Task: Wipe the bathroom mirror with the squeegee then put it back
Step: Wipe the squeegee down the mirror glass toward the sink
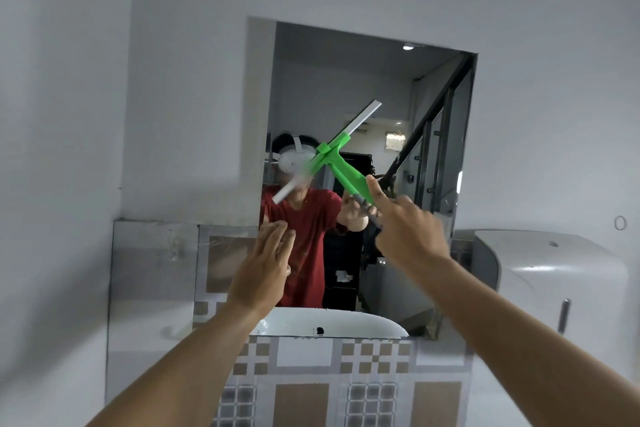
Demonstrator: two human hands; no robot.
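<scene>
Nearest the camera, two bare forearms reach up toward the wall. The right hand (pixel 407 229) forms the working grip: its fingers are closed around the lower end of the handle of the green squeegee (pixel 332 156), with the index finger laid along the shaft. The left hand (pixel 265 260), below and to the left of that grip, is spread with fingers extended and carries nothing.

Up and to the left of the grip, the squeegee's blade runs diagonally across the mirror (pixel 433 184). The blade's lower end is blurred, so contact with the glass is probable but cannot be confirmed.

To the right of the grip, on the wall beside the mirror, hangs a white dispenser (pixel 554 277). Below the grip, tiled wall panels border the glass.

Step in hand: the wiping stroke. The return of the tool is not yet begun. The next move requires the blade edge flat on the glass, even pressure, and a stroke across the remaining area.
</scene>
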